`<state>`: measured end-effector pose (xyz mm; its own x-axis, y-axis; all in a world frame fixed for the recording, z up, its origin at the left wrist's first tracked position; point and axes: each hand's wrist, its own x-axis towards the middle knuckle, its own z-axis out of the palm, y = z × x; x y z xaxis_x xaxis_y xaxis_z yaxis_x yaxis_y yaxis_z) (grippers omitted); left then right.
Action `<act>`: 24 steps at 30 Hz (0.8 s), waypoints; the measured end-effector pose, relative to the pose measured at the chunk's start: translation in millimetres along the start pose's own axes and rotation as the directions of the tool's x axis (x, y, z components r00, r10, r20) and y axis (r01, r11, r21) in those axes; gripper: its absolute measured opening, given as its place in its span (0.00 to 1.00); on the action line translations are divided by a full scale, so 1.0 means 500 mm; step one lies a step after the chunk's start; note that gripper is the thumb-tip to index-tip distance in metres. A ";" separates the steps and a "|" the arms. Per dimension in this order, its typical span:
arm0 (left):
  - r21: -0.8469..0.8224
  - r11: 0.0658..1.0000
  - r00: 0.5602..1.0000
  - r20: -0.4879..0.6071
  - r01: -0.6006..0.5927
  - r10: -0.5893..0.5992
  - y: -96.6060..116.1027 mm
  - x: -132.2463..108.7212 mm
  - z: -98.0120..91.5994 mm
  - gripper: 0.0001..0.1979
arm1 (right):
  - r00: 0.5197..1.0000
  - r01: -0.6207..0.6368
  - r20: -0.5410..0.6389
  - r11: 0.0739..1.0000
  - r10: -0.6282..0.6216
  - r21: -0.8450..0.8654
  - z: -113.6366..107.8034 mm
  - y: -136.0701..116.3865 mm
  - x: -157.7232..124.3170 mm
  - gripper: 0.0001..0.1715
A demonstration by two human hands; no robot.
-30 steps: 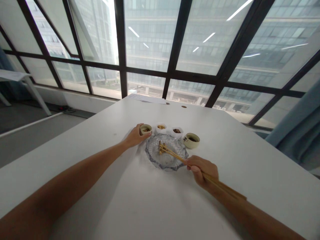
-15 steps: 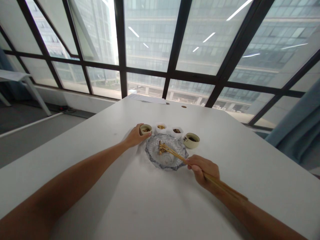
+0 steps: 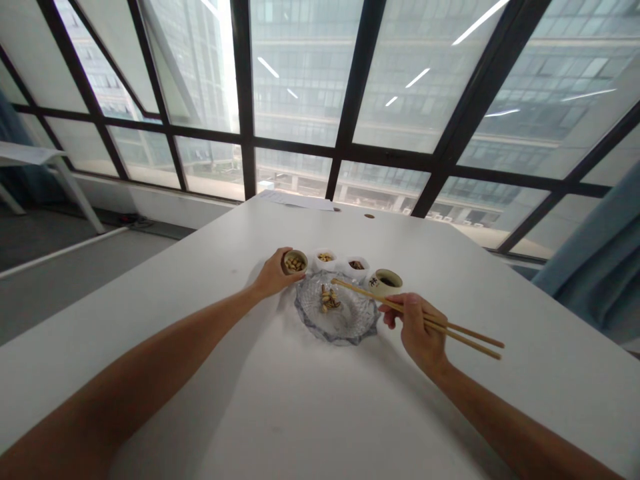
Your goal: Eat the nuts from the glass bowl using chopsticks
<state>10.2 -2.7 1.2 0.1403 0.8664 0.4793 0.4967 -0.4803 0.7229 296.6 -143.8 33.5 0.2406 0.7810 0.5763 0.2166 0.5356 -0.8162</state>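
Observation:
My left hand is wrapped round a small ceramic cup, tilted toward me, with greenish-brown pieces inside. In my right hand is a pair of wooden chopsticks, their tips above the far side of a clear scalloped glass plate. A small heap of brown and yellowish food pieces lies on the plate. Behind it stand a white dish with yellow bits and another white dish with dark pieces. A second ceramic cup with dark contents sits at the plate's right.
Everything stands on a white table. Sheets of paper lie at its far end, before large windows. A blue curtain hangs at the right, and another white table is at the far left.
The chopsticks have lifted off the food on the plate and swung to a flatter angle as my right hand turned. The cup in my left hand has tipped toward me, showing its contents.

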 end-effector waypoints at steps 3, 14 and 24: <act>-0.013 1.000 1.000 0.006 0.005 -0.005 -0.005 0.002 0.005 0.37 | 0.993 0.103 0.061 0.994 -0.100 -0.043 0.031 -0.020 0.034 0.27; -0.020 1.000 1.000 -0.013 -0.018 0.017 0.002 0.003 0.006 0.36 | 0.972 -0.034 0.234 0.999 0.031 0.010 0.158 -0.018 0.124 0.32; -0.005 1.000 1.000 -0.017 0.008 -0.008 0.000 0.002 0.009 0.36 | 0.980 -0.154 0.109 0.983 0.165 -0.102 0.049 -0.050 0.079 0.36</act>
<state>14.1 -1.3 -0.7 0.1217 0.8677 0.4820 0.4936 -0.4742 0.7290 277.5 -118.8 75.8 0.1680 0.8892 0.4257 0.2725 0.3731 -0.8869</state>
